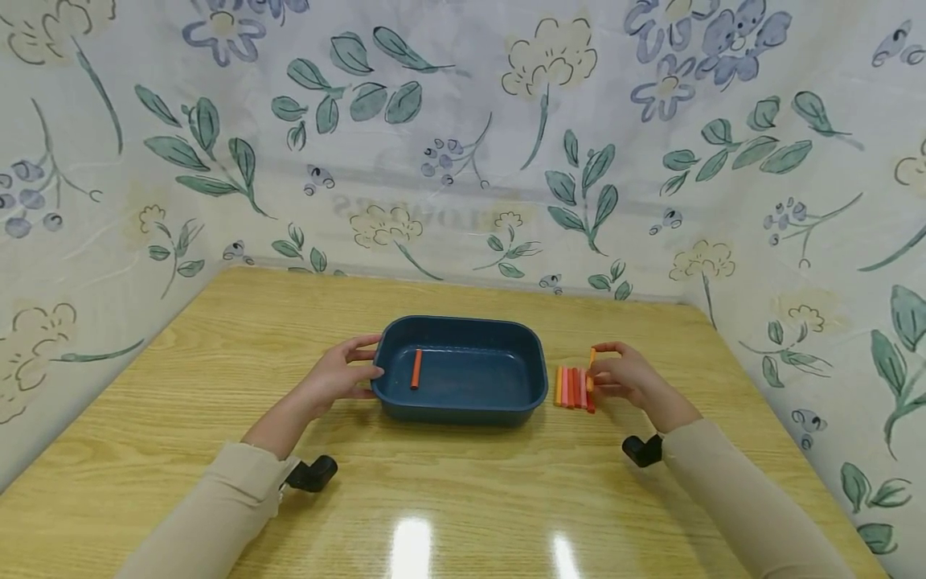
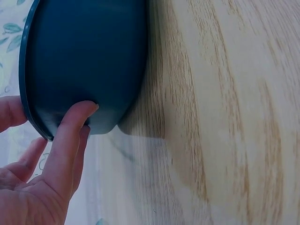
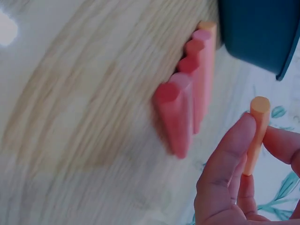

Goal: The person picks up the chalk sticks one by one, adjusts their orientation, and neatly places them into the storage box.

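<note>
Left hand: partly spread, thumb over the rim and fingers along the outer wall, holding the left end of the tub. Right hand: nearly closed, an orange stick pinched between thumb and fingers, clear of the table, beside the row. Row of sticks: six, orange, pinks and reds, side by side just right of the tub. Red stick: one, lying in the tub's left part. Table: yellowish wood grain, two bright reflections at the near edge. Cloth: pale, printed with flowers and leaves, behind and at both sides. Sleeves: beige, a pair.
</note>
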Tool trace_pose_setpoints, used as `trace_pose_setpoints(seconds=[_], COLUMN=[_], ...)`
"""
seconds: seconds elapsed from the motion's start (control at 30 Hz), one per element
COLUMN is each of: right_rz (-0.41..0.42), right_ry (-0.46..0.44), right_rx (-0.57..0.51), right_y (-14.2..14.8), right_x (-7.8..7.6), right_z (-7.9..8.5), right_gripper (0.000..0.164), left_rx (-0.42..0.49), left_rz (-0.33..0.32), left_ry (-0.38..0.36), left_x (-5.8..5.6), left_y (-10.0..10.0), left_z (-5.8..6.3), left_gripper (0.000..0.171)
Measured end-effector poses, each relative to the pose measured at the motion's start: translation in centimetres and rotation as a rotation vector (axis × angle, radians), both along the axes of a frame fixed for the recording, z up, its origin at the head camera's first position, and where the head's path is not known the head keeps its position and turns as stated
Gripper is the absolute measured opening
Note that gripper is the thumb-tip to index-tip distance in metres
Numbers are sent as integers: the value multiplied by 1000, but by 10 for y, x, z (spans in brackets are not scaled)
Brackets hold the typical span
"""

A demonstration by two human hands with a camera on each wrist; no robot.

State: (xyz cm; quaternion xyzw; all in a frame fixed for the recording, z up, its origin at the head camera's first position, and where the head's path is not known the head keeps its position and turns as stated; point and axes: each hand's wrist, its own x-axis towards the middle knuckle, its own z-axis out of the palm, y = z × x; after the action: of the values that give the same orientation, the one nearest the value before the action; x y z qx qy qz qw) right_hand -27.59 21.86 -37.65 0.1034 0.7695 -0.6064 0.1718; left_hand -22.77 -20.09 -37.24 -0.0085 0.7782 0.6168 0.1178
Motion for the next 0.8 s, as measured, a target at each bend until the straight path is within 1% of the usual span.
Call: trace_pose_setpoints(seconds=[0.4,0.67,0.8], right_rz=[-40,-32,-13], right_ry=[7,35,46], right_rx=[-109,-127,-146], right_y=[-22,-40,-49], right_x=[-2,-5,-8], right_z=[9,18,22], right_gripper=[61,60,61], left_rx=[-16,-11,-8], left_rz=[-1,3,1], left_ry=[5,4,9], left_x=[-2,-1,-1], left_y=[-2,-2,-2], left_z=[-2,-3,-4], left_gripper=[61,61,61])
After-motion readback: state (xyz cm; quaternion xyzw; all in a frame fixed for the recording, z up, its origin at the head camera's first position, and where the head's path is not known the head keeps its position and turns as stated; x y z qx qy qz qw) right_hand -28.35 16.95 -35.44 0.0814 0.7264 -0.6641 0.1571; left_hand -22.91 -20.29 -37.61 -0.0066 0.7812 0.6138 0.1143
